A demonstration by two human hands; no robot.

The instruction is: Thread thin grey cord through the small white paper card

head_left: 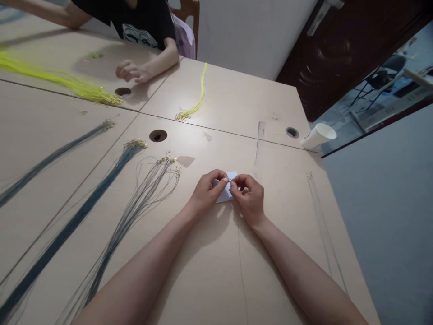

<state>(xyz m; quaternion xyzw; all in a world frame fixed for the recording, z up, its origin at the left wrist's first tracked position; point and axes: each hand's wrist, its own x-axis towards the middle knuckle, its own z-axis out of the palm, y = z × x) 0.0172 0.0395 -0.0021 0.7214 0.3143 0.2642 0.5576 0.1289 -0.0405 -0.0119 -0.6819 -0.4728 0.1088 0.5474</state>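
My left hand and my right hand meet close together above a small white paper on the table. Thumb and forefinger are pinched on each side, almost touching. Between the fingertips is something small, too tiny to name for certain. A thin dark cord runs from beneath my right hand down toward the table's near edge. Left of my hands lies a loose bundle of dark grey-green cords with small gold-coloured ends.
Two more dark cord bundles lie at the left, yellow cords farther back. A clear ruler, a paper cup and a few cords are on the right. Across the table sits a person in a black shirt.
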